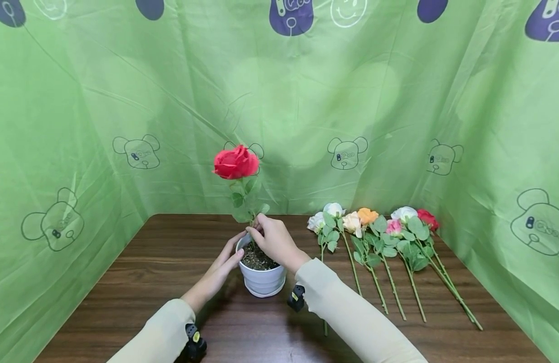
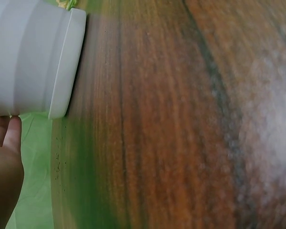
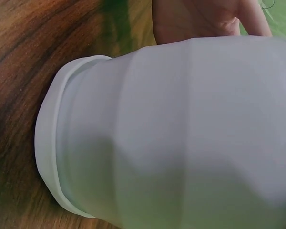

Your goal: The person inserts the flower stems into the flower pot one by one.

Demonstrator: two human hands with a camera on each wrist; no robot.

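Sleeved forearms [image 1: 347, 312] forward, right hand [image 1: 277, 243] in a pinch, left hand [image 1: 220, 265] with straight fingers [image 2: 13, 136].

Booth-like setting, green cloth walls [image 1: 279, 101]

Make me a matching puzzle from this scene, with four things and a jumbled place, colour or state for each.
Things:
1. pot
2. soil
3. orange rose
4. raised red rose

Clues:
A. lying to the pot's right
B. held in the right grip
C. white, upright on the table
D. dark, inside the pot

Pairs: 1-C, 2-D, 3-A, 4-B
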